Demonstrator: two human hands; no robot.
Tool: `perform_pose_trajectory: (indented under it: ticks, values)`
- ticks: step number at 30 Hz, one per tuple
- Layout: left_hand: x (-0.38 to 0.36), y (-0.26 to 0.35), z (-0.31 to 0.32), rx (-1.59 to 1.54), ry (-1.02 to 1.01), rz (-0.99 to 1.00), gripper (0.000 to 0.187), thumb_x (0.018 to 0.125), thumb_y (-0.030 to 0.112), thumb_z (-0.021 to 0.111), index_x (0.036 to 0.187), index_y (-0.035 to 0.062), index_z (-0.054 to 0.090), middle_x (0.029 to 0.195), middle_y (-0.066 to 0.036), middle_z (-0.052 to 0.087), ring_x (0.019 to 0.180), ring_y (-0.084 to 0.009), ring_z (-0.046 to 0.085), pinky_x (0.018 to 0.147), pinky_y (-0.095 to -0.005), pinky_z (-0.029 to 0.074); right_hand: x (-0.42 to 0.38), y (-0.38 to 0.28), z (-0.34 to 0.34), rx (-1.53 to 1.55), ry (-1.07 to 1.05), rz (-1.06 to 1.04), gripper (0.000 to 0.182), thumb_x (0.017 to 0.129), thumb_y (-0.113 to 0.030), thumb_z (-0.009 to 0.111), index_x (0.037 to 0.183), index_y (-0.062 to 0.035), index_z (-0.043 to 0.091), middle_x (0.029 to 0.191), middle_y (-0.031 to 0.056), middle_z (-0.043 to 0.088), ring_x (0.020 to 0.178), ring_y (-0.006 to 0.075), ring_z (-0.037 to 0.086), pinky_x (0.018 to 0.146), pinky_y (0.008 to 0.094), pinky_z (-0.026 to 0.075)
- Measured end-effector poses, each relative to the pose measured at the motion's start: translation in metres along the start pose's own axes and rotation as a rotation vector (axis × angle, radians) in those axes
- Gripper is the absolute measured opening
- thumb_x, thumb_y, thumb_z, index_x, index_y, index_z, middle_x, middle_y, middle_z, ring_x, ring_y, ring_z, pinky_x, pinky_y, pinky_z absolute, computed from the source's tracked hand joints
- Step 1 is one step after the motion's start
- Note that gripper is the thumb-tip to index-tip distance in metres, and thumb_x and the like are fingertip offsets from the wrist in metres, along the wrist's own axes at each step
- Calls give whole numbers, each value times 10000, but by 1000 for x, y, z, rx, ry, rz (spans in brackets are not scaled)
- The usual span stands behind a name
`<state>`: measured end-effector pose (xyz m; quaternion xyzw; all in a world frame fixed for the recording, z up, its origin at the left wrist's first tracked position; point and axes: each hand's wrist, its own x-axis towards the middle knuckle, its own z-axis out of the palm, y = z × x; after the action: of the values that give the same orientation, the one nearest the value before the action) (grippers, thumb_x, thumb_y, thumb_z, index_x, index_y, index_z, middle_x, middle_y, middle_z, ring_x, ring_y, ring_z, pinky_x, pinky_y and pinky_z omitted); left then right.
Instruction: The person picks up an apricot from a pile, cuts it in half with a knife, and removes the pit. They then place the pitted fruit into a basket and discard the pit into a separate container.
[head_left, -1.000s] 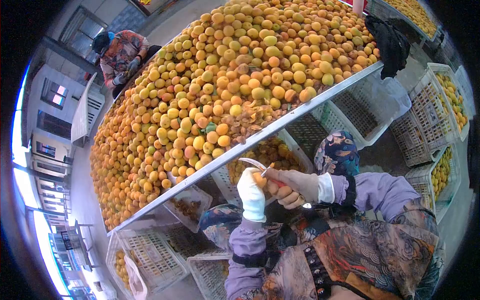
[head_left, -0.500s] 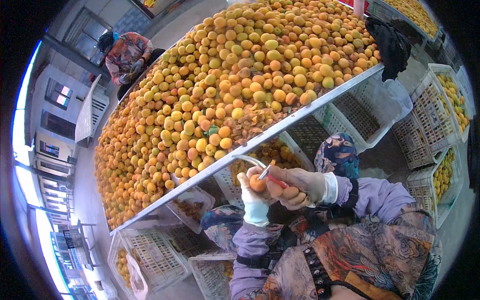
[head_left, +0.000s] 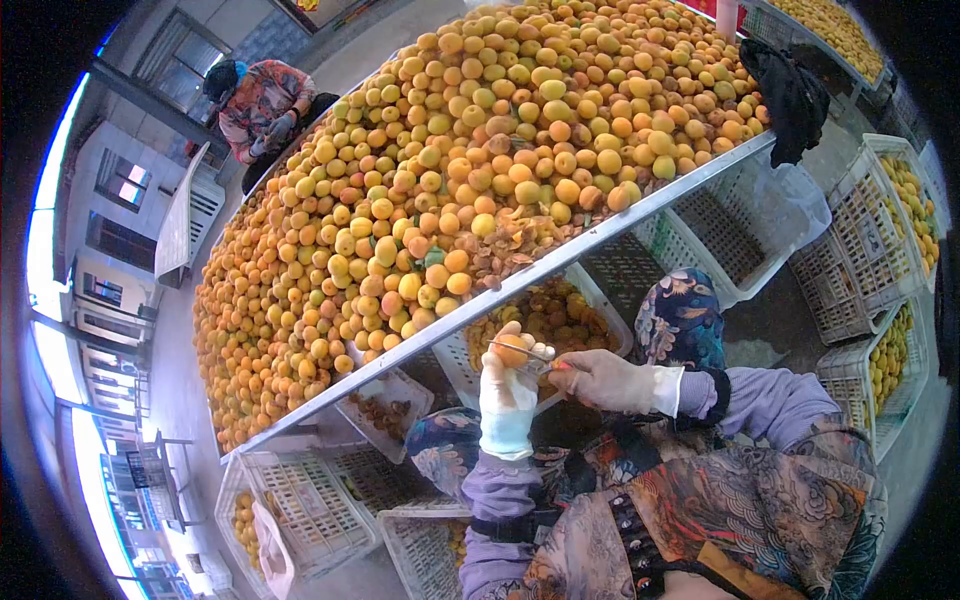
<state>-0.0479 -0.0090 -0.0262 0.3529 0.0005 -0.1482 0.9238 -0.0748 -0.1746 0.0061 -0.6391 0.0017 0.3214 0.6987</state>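
Note:
In front of the crates, my left hand (head_left: 508, 405) is closed around an orange apricot (head_left: 512, 350), held up with its fingers bent behind it. My right hand (head_left: 612, 382) grips a small red-handled cutting tool (head_left: 562, 366). Its thin metal blade reaches left across the apricot. Most of the handle is hidden inside the right fingers. Both hands wear pale gloves with fingertips showing. Just beyond them, a big heap of apricots (head_left: 400, 240) lies on a metal-edged table (head_left: 600, 232). Scraps and stones (head_left: 505, 255) gather near its edge.
Beneath the table edge stands a crate of opened apricots (head_left: 570, 310). White plastic crates (head_left: 300, 500) are at lower left, and stacked crates of fruit (head_left: 850, 240) at right. A black cloth (head_left: 785, 95) hangs over the table corner. Another person (head_left: 262, 110) sits at the far left side.
My right hand has moved slightly right, away from the left hand, and the blade now lies flatter across the apricot. The left fingers have opened upward around the fruit.

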Motion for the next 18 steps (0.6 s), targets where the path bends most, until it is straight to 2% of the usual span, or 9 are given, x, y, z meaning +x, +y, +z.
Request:
perform_pose_trajectory:
  ticks: [2, 3, 5, 11, 14, 18]
  values:
    - [0, 0, 0, 3, -10, -9, 607, 871, 475, 506, 1243, 0, 436, 1035, -112, 579, 942, -281, 560, 895, -428, 430, -2, -1, 0, -286, 118, -141, 330, 897, -373, 524, 941, -47, 558, 652, 106, 566, 616, 201, 565, 583, 331, 445]
    - [0, -1, 0, 25, -2, 4, 595, 879, 469, 499, 1238, -1, 438, 1031, -114, 580, 941, -278, 562, 895, -425, 431, -2, -1, 0, -287, 118, -140, 330, 897, -373, 524, 941, -47, 558, 652, 106, 566, 616, 201, 565, 583, 331, 445]
    - [-1, -1, 2, 46, 5, 17, 582, 886, 462, 491, 1233, -2, 439, 1028, -116, 582, 939, -274, 565, 895, -423, 432, -2, 1, -1, -357, 141, -167, 343, 896, -374, 521, 936, -36, 565, 709, 156, 586, 655, 262, 586, 621, 373, 455]
    - [-4, 1, 7, 172, -25, 74, 539, 927, 398, 450, 1255, -25, 394, 1053, -133, 571, 986, -247, 567, 910, -383, 437, 6, 15, -5, -396, 158, -319, 345, 903, -374, 506, 927, -33, 550, 714, 166, 580, 667, 272, 584, 619, 366, 449]
    - [0, -5, 8, 228, -26, 113, 537, 932, 400, 436, 1254, -28, 394, 1061, -139, 568, 1003, -252, 563, 917, -385, 430, 14, 40, -7, -365, 172, -327, 342, 909, -362, 496, 922, -23, 538, 730, 175, 577, 670, 273, 581, 626, 361, 451]
    - [2, -5, 16, 203, -1, 111, 523, 942, 382, 423, 1269, -23, 374, 1072, -150, 564, 1033, -265, 555, 924, -379, 422, 13, 33, -7, -350, 177, -314, 347, 911, -364, 491, 925, -20, 536, 729, 179, 575, 672, 273, 582, 626, 353, 452]
